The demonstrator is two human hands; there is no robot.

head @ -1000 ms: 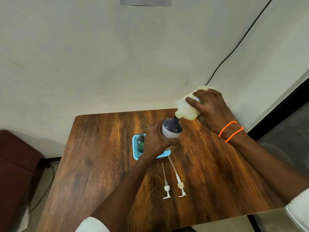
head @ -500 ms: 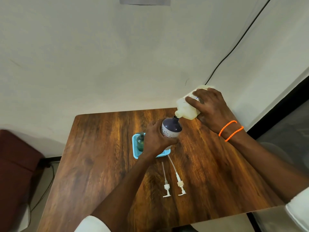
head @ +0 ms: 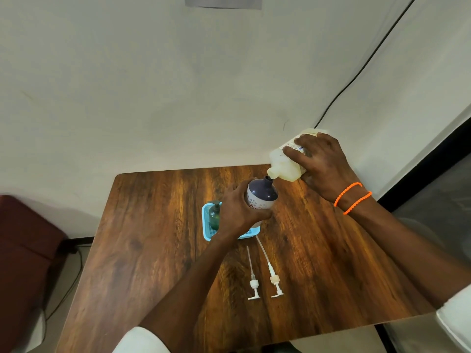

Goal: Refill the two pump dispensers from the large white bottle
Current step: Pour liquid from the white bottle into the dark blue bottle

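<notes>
A brown wooden table (head: 158, 250) against a plain pale wall (head: 153, 85), with a thin black cable (head: 356, 72) running down the wall on the right. To the left, a dark red seat (head: 23, 250) beside the table.

Above the far right part of the table, the large white bottle (head: 285, 161), tipped down to the left, its small spout just over the open neck of the purple dispenser (head: 261, 196). Touching or just apart, too small to tell. No liquid plain to see between them. Right hand (head: 323, 166) wrapped over the white bottle, fingers spread and curled across its label and side. Two orange bead bands (head: 353, 197) around that wrist.

Left hand (head: 237, 212) clamped round the purple dispenser, fingers curled about its body, thumb near the top. Purple dispenser dark on top, white with small flower dots lower down, leaning a little toward the white bottle, pump off. Bottom hidden by the hand, so hard to tell whether lifted or resting.

Just left of that hand, a small blue basket (head: 207, 225) on the table, with a green dispenser (head: 214, 215) standing upright inside, a dark top on it.

Nearer the person, two white pump tops with long thin tubes, flat on the wood, side by side, tubes pointing toward the basket: left pump (head: 254, 285) and right pump (head: 274, 280), close but not touching.

White sleeves (head: 140, 340) at the bottom edge.
</notes>
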